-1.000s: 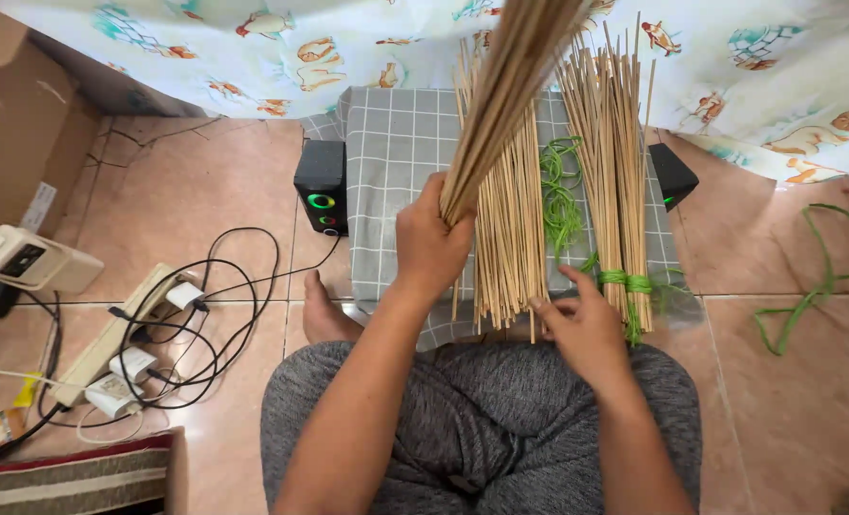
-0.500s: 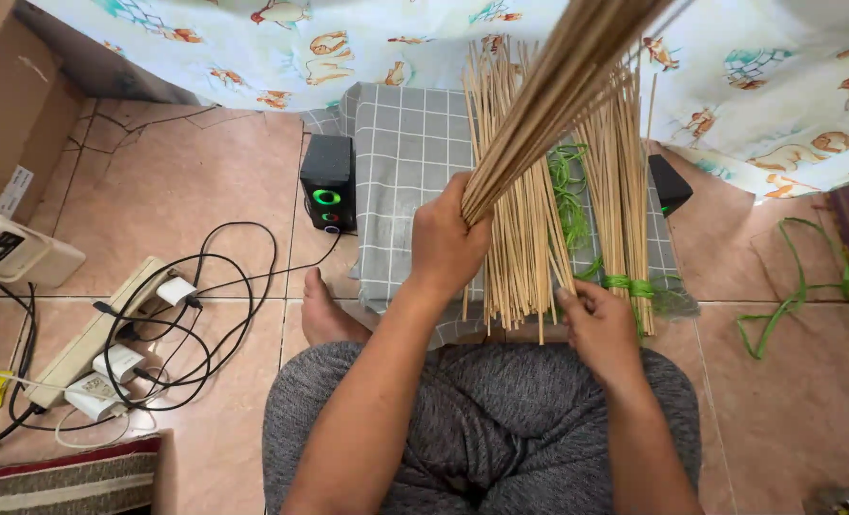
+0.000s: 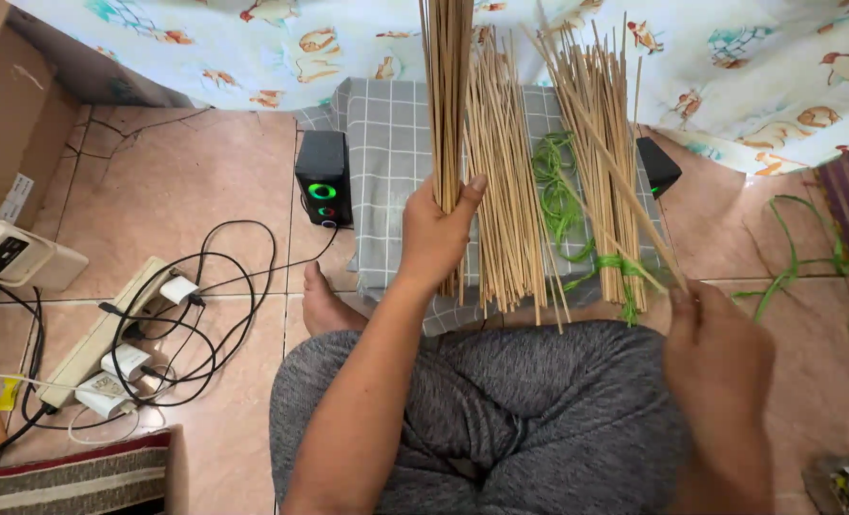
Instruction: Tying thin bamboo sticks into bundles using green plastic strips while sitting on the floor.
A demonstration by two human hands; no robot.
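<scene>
Left hand (image 3: 436, 229) clenched round an upright bundle of thin sticks (image 3: 446, 95); right hand (image 3: 715, 334) pinching a single stick (image 3: 615, 176) slanting up and away. Best kept firm low on the bundle, ends level, single stick clear of the loose sticks (image 3: 506, 191) between the hands. No containers visible; cardboard box (image 3: 5, 105) far left, contents hidden.

Home floor used as a small craft spot: tiled floor (image 3: 205, 181), printed bedsheet (image 3: 281, 38) hanging above, power strip (image 3: 95, 343) with tangled chargers, small speaker (image 3: 322, 177), cardboard box (image 3: 10, 124), striped mat (image 3: 72, 477), checked cloth (image 3: 386, 153) under loose bamboo sticks (image 3: 506, 181).
</scene>
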